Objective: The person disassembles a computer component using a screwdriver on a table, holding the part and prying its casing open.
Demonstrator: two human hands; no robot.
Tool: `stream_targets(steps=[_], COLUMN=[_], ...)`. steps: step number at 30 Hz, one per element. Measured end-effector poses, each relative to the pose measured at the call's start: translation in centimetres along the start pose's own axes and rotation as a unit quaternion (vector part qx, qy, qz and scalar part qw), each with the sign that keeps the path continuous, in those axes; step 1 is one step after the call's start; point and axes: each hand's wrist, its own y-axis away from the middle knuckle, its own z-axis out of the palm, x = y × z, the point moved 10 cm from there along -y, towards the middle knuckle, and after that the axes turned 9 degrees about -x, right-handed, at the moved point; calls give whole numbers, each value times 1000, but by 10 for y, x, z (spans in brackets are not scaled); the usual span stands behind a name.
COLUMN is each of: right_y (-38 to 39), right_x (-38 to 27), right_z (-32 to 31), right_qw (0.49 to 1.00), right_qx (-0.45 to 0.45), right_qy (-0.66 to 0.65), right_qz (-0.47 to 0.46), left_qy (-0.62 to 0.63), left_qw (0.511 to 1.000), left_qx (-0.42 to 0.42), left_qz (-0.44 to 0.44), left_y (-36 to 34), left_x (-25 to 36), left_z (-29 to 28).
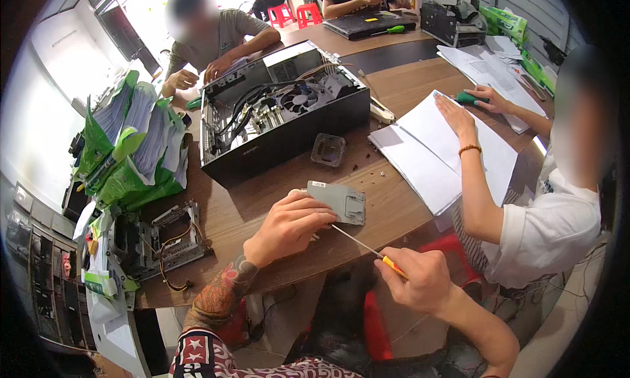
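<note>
My left hand [289,224] grips a grey, flat metal part [346,203], perhaps a drive, at the near edge of the wooden table [394,156]. My right hand [420,283] is closed round the yellow handle of a long screwdriver [357,243]. Its thin shaft runs up-left to the fingers of my left hand, where the tip is hidden or too small to make out. Just beyond sits a small clear plastic container [328,148] with a few small dark bits beside it. An open black computer case [282,122] with a fan inside lies farther back.
A metal bracket with wires [164,240] and green-wrapped paper bundles [131,142] are at left. At right a person [538,247] has hands on white paper sheets [407,142] and a green tool. Other people [223,43] sit across the table; a red stool [446,247] stands below.
</note>
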Motion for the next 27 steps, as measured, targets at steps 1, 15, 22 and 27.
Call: stream_targets(steps=[1,15,22,27], right_y=[-1,-1,-1,1], right_x=[-1,-4,-4,-6], right_z=[-1,-1,1,-1], right_qw=[1000,1000,1000,1000], right_qx=[-7,9,2,5], right_qy=[-1,3,2,11], right_qz=[6,-6,-5,-5], left_qy=[3,0,4,-1], left_qw=[1000,1000,1000,1000], left_qx=[-1,22,22,14], left_qz=[0,8,7,-7], left_y=[-1,-2,1,1], left_x=[0,1,0,-3], left_z=[0,-7,-6,-2])
